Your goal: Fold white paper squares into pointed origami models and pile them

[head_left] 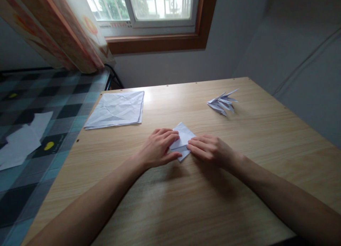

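A small white sheet of folded paper lies on the wooden table in a diamond shape, with a crease line running across its lower part. My left hand holds it at the left side, the fingers bent over the upper left edge and the thumb lying lower, near the bottom corner. At the right corner, my right hand grips the paper with its fingers close together; its thumb is hidden. Parts of the paper's left and right corners are covered by my fingers.
A stack of creased white sheets lies at the table's back left. Several pointed folded paper pieces form a pile at the back right. Left of the table, torn white paper rests on a checked cloth. A window and curtain are behind.
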Motion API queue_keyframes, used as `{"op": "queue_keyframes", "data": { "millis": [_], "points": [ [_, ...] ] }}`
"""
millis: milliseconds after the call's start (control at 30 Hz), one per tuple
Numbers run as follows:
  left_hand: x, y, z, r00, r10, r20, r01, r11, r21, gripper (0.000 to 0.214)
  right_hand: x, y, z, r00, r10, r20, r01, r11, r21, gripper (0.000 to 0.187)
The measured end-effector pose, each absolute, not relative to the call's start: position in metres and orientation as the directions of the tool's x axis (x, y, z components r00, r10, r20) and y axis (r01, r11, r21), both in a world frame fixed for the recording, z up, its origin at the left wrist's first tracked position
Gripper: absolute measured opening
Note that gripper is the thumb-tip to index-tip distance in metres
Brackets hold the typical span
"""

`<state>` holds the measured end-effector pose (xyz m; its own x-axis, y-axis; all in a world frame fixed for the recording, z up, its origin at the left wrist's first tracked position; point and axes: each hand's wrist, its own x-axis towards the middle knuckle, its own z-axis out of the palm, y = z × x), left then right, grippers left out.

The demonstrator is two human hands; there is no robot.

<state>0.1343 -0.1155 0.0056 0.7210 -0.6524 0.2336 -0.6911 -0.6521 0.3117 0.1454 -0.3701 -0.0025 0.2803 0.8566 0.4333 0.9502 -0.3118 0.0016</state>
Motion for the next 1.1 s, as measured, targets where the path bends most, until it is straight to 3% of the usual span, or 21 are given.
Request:
{"op": "queue_keyframes", "data": {
  "millis": [300,800,1100],
  "points": [
    [0.1339,-0.1151,0.0063,0.715,-0.661,0.226,-0.696,-0.646,0.312,0.049,0.1461,-0.3674,-0.003,0.296,0.878,0.375,0.944,-0.329,0.024,0.026],
    [0.1337,-0.1155,0.0065,0.724,-0.653,0.22,-0.687,-0.656,0.313,0.045,0.1453,-0.3676,-0.0031,0.19,0.872,0.45,0.958,-0.265,0.108,0.024],
    [0.1353,-0.1135,0.0044,0.695,-0.669,0.262,-0.717,-0.623,0.312,0.063,0.1448,-0.3675,-0.0007,0.245,0.774,0.584,0.914,-0.386,0.128,0.019]
  ]
}}
